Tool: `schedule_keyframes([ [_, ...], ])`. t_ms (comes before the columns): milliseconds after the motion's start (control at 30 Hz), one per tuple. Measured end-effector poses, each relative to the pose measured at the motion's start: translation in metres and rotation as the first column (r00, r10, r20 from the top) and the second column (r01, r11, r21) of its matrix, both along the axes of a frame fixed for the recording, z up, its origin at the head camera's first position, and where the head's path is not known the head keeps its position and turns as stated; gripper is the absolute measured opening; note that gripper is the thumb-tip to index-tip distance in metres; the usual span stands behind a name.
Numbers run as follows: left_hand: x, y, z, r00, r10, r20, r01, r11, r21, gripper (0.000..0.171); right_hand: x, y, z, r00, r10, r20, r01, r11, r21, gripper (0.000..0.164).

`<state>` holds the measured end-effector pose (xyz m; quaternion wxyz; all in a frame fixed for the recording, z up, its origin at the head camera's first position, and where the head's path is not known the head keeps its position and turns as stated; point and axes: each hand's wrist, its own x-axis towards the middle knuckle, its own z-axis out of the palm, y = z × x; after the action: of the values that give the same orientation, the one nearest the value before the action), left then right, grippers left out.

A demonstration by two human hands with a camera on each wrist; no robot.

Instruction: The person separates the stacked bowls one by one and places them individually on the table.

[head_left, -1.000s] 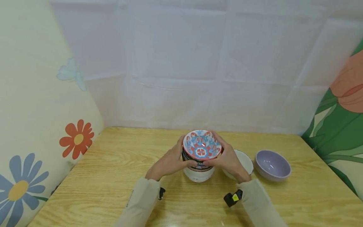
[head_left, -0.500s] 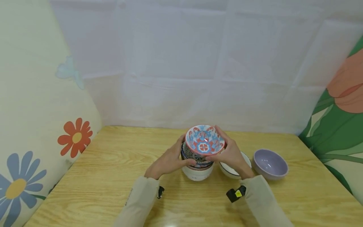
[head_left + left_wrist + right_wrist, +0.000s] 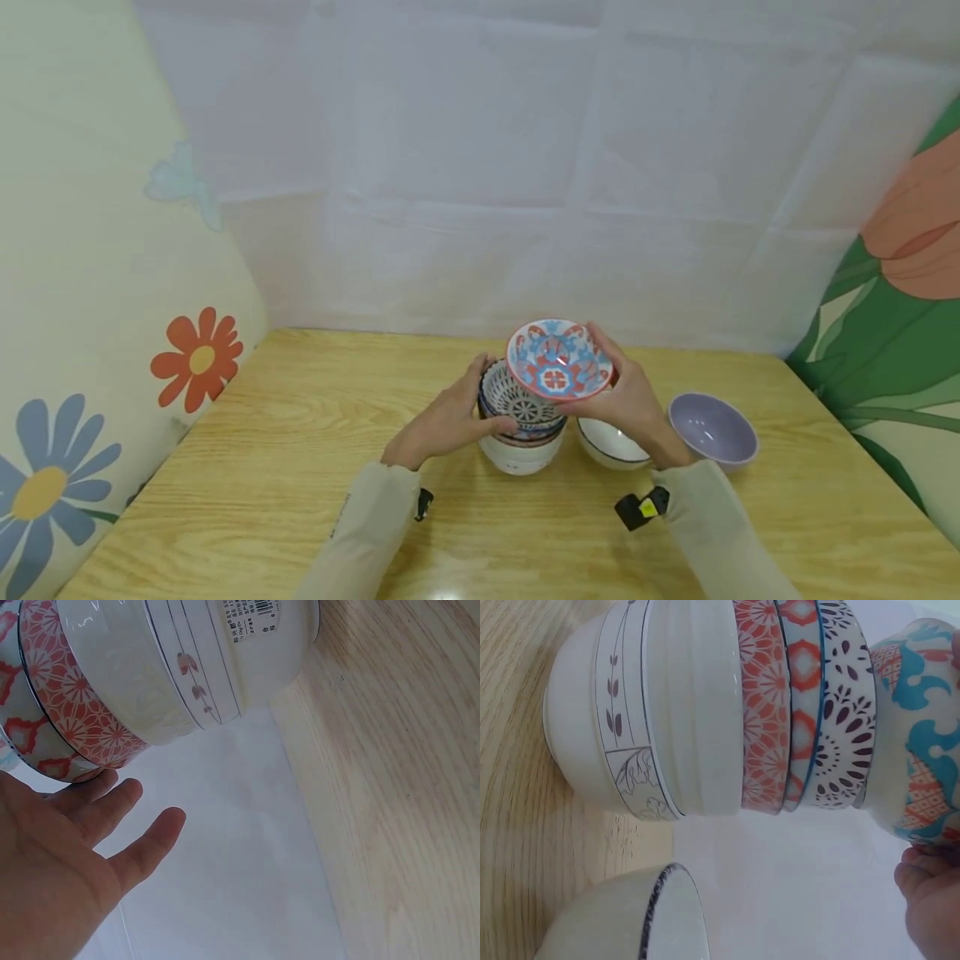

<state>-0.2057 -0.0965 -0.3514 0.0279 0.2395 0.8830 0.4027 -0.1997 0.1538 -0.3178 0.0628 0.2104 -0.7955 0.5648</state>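
A white bowl with red and blue patterns (image 3: pixel 558 358) is tilted above the right side of a bowl stack. My right hand (image 3: pixel 626 396) grips its right side, thumb near the front. In the right wrist view, the bowl's painted outside (image 3: pixel 922 742) overlaps the stack's top end. The stack's uppermost bowl has a dark petal pattern (image 3: pixel 844 712). Below are red-patterned bowls (image 3: pixel 761 705) and plain white ones (image 3: pixel 521 458). My left hand (image 3: pixel 450 421) rests along the stack's left side. Its fingers (image 3: pixel 154 844) look mostly straight, some touching a rim.
A white bowl with a dark rim (image 3: pixel 611 442) stands right of the stack, partly behind my right hand. Farther right is a purple bowl (image 3: pixel 712 429). The wooden table (image 3: pixel 300 433) meets a white cloth backdrop (image 3: pixel 450 208) at the back.
My right hand has lifted the red and blue bowl off the stack, up and to the right. The dark-petal bowl beneath has come into view. My left hand has stayed by the stack.
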Motion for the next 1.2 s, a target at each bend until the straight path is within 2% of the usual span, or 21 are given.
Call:
schedule_keyframes([
  [333, -0.002, 0.002, -0.002, 1.000, 0.014, -0.024, -0.014, 1.000, -0.017, 0.103, 0.001, 0.018, 0.002, 0.998, -0.049, -0.033, 0.049, 0.999, 0.014, 0.107],
  [500, 0.000, 0.002, -0.001, 1.000, 0.018, -0.021, -0.019, 1.000, -0.024, 0.103, 0.005, 0.028, 0.001, 0.998, -0.060, 0.011, 0.060, 0.998, -0.009, 0.107],
  [833, -0.001, 0.002, -0.001, 1.000, 0.019, -0.020, -0.019, 1.000, -0.015, 0.099, 0.012, 0.045, -0.002, 0.997, -0.062, 0.038, 0.064, 0.997, -0.045, 0.107],
  [1033, -0.001, 0.002, -0.001, 1.000, 0.016, -0.022, -0.017, 1.000, -0.017, 0.099, 0.014, 0.055, -0.005, 0.988, -0.147, 0.048, 0.146, 0.989, 0.029, 0.106],
  [1200, -0.001, 0.002, -0.001, 1.000, 0.026, -0.009, -0.026, 0.999, -0.028, 0.102, 0.016, 0.064, -0.008, 0.985, -0.173, 0.023, 0.171, 0.982, 0.074, 0.105],
])
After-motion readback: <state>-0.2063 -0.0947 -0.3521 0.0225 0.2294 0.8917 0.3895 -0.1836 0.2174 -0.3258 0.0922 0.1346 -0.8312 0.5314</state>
